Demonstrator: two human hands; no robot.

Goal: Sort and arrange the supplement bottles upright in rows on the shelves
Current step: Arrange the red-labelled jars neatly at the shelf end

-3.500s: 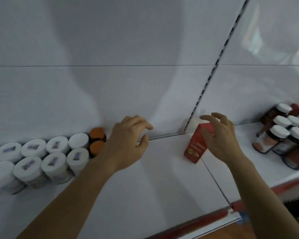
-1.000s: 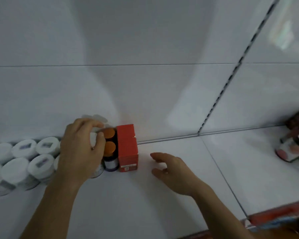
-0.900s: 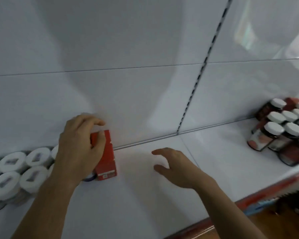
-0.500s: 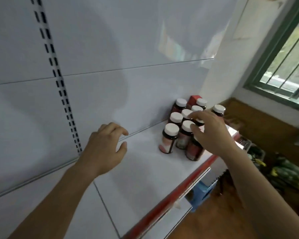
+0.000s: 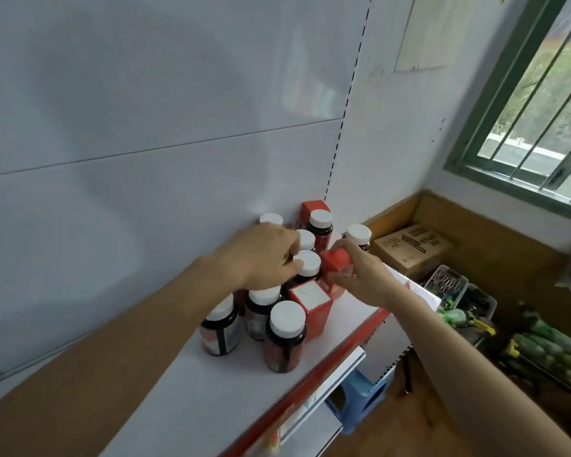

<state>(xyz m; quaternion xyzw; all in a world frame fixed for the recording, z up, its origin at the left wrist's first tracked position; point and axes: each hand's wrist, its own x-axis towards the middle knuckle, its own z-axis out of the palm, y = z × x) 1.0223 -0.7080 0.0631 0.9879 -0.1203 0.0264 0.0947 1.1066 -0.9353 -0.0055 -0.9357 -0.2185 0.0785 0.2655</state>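
Reaching into the cluster at the right end of the white metal shelf (image 5: 211, 390), my left hand (image 5: 261, 255) curls over a dark brown supplement bottle with a white cap (image 5: 308, 263), thumb and fingertips pinching the rim of that cap. My right hand (image 5: 363, 275) grips a small red cardboard carton (image 5: 336, 258) just beside that bottle, thumb below and fingers over its top; whether it rests on the shelf I cannot tell. A second red carton with a white top panel (image 5: 310, 300) stands upright in front of them. Other white-capped dark bottles (image 5: 285, 334) stand upright around it, and a third red carton (image 5: 312, 207) stands against the back panel. Beyond the shelf's red front edge, lower down, sit a brown cardboard box (image 5: 412, 249) and a blue plastic stool (image 5: 356, 400).
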